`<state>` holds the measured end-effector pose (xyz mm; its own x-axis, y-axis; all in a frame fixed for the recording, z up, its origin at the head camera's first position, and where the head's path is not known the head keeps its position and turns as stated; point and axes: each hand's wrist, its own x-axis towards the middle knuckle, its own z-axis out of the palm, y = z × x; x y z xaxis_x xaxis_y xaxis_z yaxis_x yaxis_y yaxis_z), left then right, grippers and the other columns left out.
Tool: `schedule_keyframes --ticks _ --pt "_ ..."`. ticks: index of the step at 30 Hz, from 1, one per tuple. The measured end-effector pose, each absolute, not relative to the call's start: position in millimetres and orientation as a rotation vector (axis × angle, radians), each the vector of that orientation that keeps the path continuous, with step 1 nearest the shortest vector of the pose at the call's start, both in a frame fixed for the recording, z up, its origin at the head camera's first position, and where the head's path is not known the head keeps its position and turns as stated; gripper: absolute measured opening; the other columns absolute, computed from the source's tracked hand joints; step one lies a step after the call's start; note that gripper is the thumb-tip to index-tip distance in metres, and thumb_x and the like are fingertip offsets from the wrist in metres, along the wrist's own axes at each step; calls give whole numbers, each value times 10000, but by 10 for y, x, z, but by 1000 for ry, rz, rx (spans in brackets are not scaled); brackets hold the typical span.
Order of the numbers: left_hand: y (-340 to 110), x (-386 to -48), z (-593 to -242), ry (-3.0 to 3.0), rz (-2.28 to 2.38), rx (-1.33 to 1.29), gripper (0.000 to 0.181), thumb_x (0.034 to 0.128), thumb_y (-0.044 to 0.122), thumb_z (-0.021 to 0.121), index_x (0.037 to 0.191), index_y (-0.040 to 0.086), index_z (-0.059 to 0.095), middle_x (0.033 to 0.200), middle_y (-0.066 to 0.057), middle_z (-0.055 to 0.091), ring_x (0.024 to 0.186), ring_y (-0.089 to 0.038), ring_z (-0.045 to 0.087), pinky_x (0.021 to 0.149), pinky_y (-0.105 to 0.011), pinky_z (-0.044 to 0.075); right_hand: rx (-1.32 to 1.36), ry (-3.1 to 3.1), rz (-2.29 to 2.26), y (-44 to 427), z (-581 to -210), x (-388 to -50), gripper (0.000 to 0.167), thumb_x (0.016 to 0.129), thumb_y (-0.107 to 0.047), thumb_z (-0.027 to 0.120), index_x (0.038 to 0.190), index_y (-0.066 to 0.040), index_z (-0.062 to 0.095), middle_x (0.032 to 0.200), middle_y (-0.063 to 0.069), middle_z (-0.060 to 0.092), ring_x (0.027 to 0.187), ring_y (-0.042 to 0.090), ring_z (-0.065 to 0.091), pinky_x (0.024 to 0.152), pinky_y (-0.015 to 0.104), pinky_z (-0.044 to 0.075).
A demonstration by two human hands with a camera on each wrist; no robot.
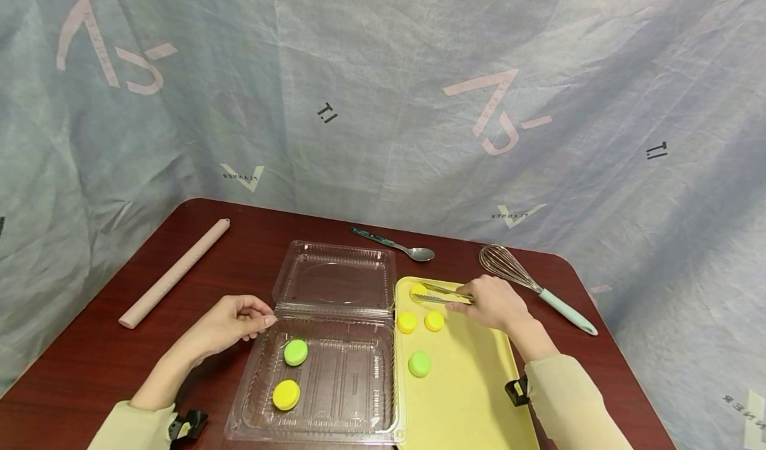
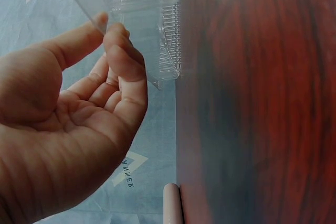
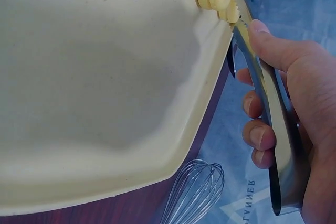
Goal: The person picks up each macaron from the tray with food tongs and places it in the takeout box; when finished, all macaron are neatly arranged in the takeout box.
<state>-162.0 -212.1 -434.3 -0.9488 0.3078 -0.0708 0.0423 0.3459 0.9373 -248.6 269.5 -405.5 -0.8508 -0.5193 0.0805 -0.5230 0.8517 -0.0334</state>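
My left hand (image 1: pixel 230 325) pinches the rim of a clear plastic clamshell box (image 1: pixel 326 407) between thumb and forefinger, near its hinge. Inside that box lie a green macaron (image 1: pixel 296 353) and a yellow macaron (image 1: pixel 286 395). With my right hand (image 1: pixel 495 302) I grip metal serrated tongs (image 3: pixel 279 124). Their tips reach a far yellow macaron (image 1: pixel 417 293) on the yellow tray (image 1: pixel 467 397), one arm on each side of it. Two more yellow macarons (image 1: pixel 407 322) and a green macaron (image 1: pixel 419 363) sit nearer on the tray.
The box's lid (image 1: pixel 335 277) lies folded back behind its base. A spoon (image 1: pixel 401 245) rests beyond the lid, and a whisk (image 1: pixel 538 289) lies right of the tray. At the left is a pale rolling pin (image 1: pixel 173 274). A grey cloth (image 1: pixel 383 104) hangs behind the table.
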Motion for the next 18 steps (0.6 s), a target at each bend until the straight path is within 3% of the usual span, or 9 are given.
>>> schedule_keyframes --ticks 18 --pt "-2124 -1628 -4353 2369 1656 328 245 945 117 697 1061 -91 641 798 -68 622 674 -191 588 602 -277 500 778 -2962 129 2775 -3969 -2445 315 859 -460 760 1017 -192 806 897 -37 747 725 156 653 569 335 478"
